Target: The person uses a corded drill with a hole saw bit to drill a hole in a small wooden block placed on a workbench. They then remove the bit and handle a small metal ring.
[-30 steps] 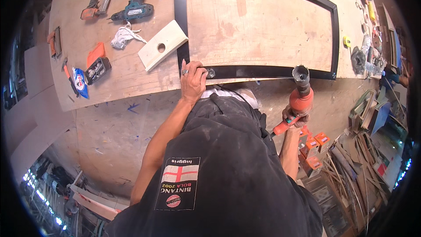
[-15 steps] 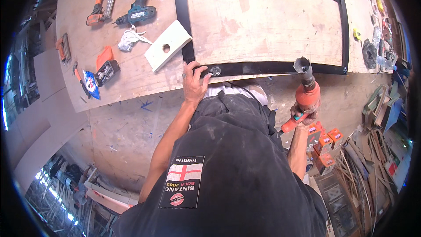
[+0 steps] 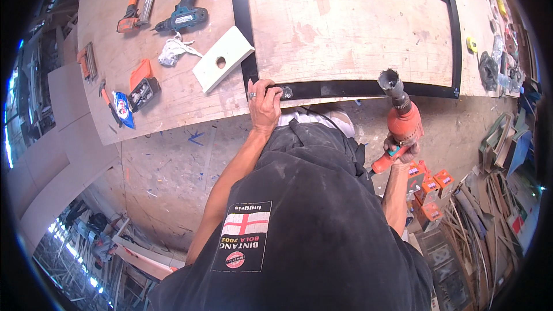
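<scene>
Your right hand (image 3: 403,151) gripped the red drill (image 3: 405,124), likely heavy and front-loaded by its hole saw (image 3: 391,82), by the handle (image 3: 382,165) near the table (image 3: 167,106), while your left hand (image 3: 266,108) touched the stiff-looking black frame (image 3: 357,88), whether clamping it I couldn't tell.

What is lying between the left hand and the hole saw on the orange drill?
In the head view, the black frame's near rail runs between the left hand and the hole saw, with a pale patch on it.

The right hand (image 3: 401,148) grips an orange drill (image 3: 405,124).
</scene>
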Demonstrator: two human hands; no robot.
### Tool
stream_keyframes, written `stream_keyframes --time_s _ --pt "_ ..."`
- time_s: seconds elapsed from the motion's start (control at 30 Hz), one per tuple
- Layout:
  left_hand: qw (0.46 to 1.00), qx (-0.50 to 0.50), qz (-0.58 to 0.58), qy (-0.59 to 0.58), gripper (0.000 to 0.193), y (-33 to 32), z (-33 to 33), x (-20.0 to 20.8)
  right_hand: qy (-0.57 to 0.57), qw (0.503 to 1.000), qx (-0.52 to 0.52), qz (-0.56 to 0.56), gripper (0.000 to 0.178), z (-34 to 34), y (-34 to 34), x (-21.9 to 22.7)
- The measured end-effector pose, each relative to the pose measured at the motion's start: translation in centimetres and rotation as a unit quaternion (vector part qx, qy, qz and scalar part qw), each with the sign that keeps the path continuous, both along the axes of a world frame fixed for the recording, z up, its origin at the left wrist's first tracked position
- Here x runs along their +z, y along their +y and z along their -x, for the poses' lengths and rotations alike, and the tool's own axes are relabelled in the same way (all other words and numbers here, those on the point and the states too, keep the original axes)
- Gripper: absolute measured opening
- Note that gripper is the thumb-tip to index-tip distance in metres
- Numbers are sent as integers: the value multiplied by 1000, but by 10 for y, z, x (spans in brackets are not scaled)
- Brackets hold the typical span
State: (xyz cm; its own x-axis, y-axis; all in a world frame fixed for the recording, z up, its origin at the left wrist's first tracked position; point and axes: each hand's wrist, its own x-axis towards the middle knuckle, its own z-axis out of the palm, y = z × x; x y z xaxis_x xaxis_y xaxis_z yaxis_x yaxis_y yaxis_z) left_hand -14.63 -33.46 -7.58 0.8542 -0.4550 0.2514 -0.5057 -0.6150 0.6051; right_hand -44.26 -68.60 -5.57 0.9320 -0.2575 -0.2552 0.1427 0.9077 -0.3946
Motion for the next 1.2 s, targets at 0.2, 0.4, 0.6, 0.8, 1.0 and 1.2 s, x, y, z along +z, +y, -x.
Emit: stream_keyframes --time_s 0.2,0.4,0.6,0.8,1.0,1.2 --pt "999 49 11 19 12 -9 6 1 64 998 11 11 90 -6 2 14" --pt "998 37 20 41 16 0 9 -5 113 991 56 48 80 -62 -11 31" --pt "992 114 38 49 41 33 1 17 153 974 150 74 71 -153 -29 27" --pt "979 202 15 14 45 100 3 18 183 952 217 113 68 -224 -45 -9" --pt "952 306 0 20 43 162 32 4 190 944 249 107 68 -261 -46 -25" --pt "918 378 -37 111 38 224 76 -30 271 888 256 271 65 -272 -54 -17"
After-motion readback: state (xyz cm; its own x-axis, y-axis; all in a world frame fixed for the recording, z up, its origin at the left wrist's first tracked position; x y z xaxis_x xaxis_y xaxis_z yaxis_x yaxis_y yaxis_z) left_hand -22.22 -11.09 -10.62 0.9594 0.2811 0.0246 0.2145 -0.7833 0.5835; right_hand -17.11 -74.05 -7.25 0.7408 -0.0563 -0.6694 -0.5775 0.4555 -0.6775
